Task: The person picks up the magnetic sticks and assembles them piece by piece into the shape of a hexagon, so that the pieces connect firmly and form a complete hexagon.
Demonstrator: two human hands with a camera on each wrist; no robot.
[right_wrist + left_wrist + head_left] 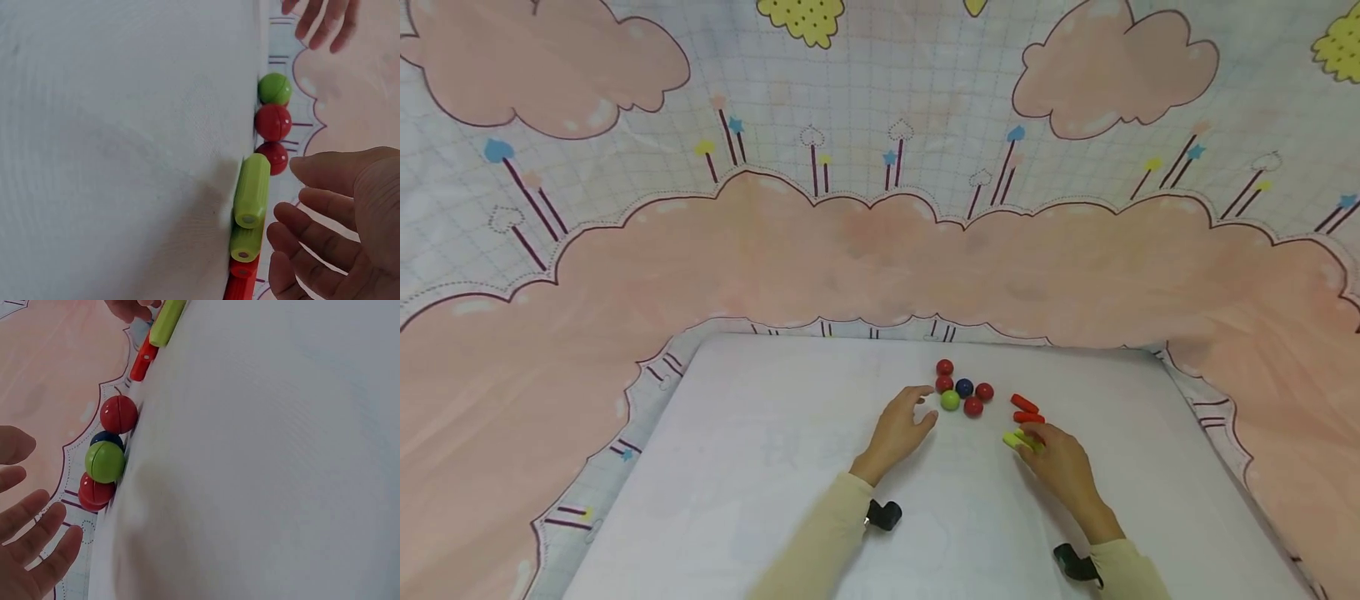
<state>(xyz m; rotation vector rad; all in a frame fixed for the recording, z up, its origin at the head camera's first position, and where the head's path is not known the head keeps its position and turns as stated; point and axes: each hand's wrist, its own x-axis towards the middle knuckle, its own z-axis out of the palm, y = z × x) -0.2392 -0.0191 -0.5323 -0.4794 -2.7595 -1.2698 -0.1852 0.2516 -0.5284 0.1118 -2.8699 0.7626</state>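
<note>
My left hand hovers just left of a cluster of balls, its fingers apart and holding nothing. In that cluster are several red balls, a dark blue ball and a lime green ball. My right hand is beside two short yellow-green ribbed sticks, with loosely bent fingers. In the right wrist view, a gap shows between those fingers and the sticks. Two red sticks lie just beyond the yellow-green pair.
All of this lies on a white tabletop. A cloth printed with pink clouds hangs behind the table and shows along its sides. Each wrist wears a small black camera, one of them at the left cuff.
</note>
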